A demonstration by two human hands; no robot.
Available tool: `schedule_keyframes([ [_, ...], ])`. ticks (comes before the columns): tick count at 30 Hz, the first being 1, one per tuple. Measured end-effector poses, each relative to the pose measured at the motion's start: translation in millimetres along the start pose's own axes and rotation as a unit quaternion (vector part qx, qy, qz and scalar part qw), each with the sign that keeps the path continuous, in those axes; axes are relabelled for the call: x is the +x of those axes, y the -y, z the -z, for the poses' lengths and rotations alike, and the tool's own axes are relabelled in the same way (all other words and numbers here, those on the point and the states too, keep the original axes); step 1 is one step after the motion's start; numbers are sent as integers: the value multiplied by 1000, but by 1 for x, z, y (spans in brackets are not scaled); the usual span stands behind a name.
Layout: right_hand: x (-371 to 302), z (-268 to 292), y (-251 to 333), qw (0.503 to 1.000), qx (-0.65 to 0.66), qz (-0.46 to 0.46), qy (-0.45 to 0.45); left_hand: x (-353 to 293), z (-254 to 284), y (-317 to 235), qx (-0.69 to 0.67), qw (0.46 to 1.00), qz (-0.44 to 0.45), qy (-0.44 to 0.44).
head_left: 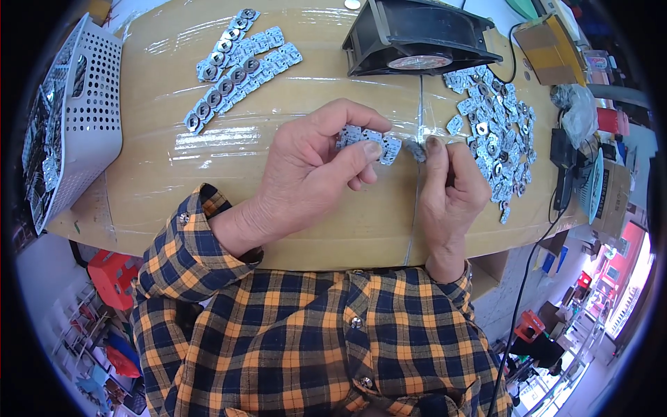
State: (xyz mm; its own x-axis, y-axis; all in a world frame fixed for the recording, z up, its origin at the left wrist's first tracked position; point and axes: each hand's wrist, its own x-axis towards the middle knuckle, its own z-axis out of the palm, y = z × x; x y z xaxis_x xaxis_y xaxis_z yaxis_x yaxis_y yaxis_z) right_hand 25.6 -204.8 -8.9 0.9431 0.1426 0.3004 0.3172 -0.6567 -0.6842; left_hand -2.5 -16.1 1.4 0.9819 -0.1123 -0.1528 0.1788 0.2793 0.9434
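My left hand (306, 170) is closed on a short row of small light-blue circuit boards (390, 149), with the thumb pressed over them and the fingers behind. Just to the right, my right hand (453, 187) pinches a single small board (417, 151) between thumb and finger. A narrow gap separates that board from the row. Beyond my right hand lies a loose pile of similar boards (501, 142), many with round metallic parts. At the far left of the table, several lined-up rows of boards (222, 96) lie slantwise.
A black box fan (417, 35) stands at the table's far edge. On the left, a white perforated basket (94, 104) holds dark strips. A cardboard box (549, 48), a clear plastic bag (578, 115) and a black cable (531, 257) are at the right. Clear film covers the brown tabletop (333, 236).
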Motion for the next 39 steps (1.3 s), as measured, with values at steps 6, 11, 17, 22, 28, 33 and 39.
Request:
schedule_keyframes([
  [6, 3, 4, 9, 996, 76, 35, 25, 0, 1, 1, -32, 999, 2, 13],
  [11, 4, 10, 10, 968, 200, 58, 140, 0, 2, 2, -41, 998, -9, 43],
  [17, 2, 10, 11, 972, 171, 47, 156, 1, 1, 2, -27, 996, 9, 81],
  [22, 0, 17, 17, 953, 234, -54, 182, -2, -1, 3, -48, 998, 30, 34],
  [28, 3, 15, 10, 708, 609, -271, 230, 0, 3, 1, -199, 972, 85, 93],
  [33, -2, 12, 15, 880, 408, -206, 134, -4, -4, 1, -87, 994, -22, 55],
  [39, -2, 12, 14, 916, 345, -132, 157, -5, -3, 7, 65, 989, -129, 42],
])
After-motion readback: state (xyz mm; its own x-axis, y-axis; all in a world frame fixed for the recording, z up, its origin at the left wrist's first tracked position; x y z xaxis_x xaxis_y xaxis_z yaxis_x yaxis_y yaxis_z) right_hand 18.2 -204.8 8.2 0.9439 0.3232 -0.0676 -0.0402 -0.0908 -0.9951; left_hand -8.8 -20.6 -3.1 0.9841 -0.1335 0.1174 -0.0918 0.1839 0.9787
